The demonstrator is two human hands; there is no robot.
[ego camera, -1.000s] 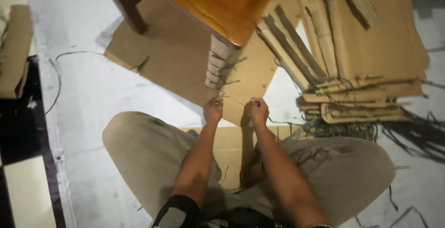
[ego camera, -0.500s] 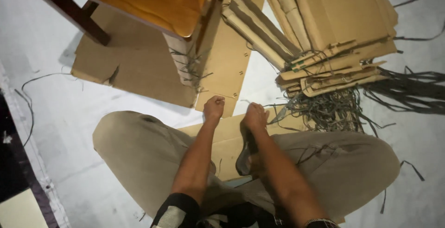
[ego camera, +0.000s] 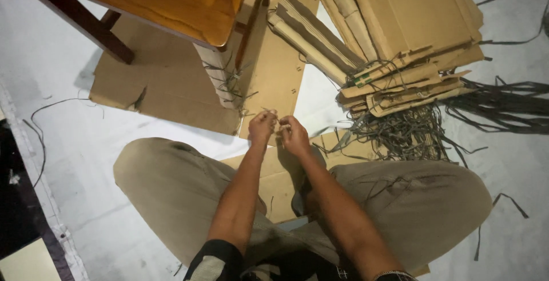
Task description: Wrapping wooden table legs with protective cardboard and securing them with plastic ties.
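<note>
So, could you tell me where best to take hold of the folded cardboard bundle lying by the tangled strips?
Probably at the near end of the folded cardboard bundle, approaching from the person's side. That end faces the right hand, its stacked edges are exposed, and the tangled strips lie just in front, while the far end runs under other sheets.

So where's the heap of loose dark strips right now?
The heap of strips lies on the floor right of the right hand, just below the stacked cardboard.
</note>
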